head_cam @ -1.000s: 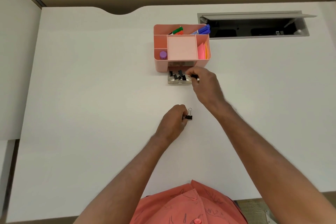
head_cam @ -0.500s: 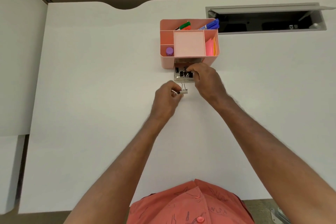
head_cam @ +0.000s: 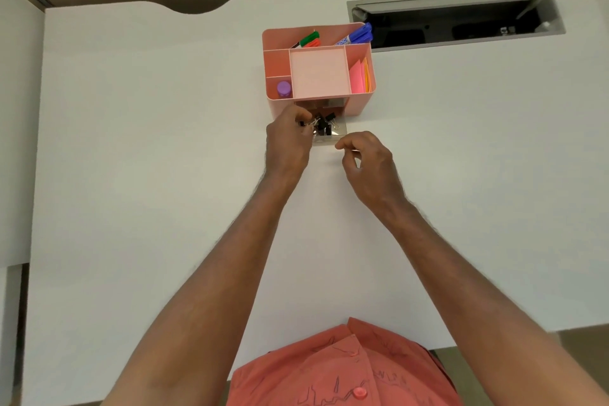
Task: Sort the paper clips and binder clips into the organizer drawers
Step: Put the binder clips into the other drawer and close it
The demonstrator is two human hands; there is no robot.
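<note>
Drawer (head_cam: 329, 137) half behind left hand (head_cam: 290, 145)

Pink organizer (head_cam: 359, 102) upright on white table (head_cam: 131, 175), open compartments on top. Clear drawer (head_cam: 329, 138) pulled out from front, toward person. Black binder clips (head_cam: 324, 123) with silver wire handles piled inside drawer. One more binder clip (head_cam: 304, 123) pinched at drawer's left edge, partly hidden.

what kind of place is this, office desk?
Most likely an office workstation. A plain white desk carries a pink desk organizer stocked with markers and sticky notes, and a grey cable hatch stands open in the desktop behind it.
</note>
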